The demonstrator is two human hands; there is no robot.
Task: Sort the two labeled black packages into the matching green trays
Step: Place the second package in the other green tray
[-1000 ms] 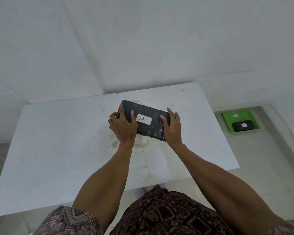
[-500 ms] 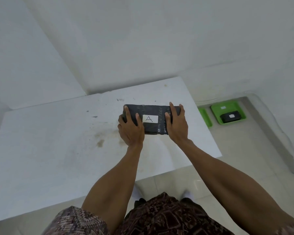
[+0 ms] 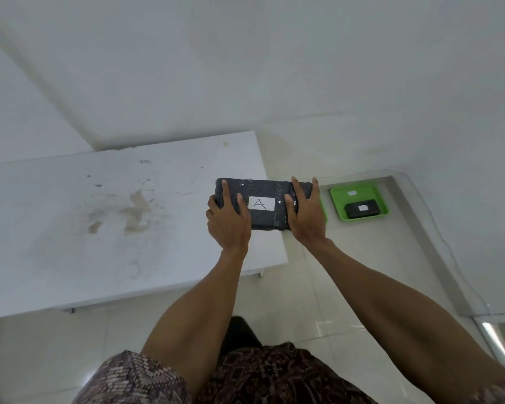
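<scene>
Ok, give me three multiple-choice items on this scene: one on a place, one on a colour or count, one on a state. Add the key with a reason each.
1. Where is the fully visible tray?
A. on the table
B. on the floor, right of the table
C. on the person's lap

2. How many hands hold the package marked A?
A. none
B. one
C. two

3. What is the state of the tray?
A. it holds a second black package
B. empty
C. flipped over

Key:
1. B: the tray sits on floor tiles beyond the table edge.
2. C: the left hand and the right hand grip opposite ends.
3. A: a black package with a white label lies inside it.
</scene>
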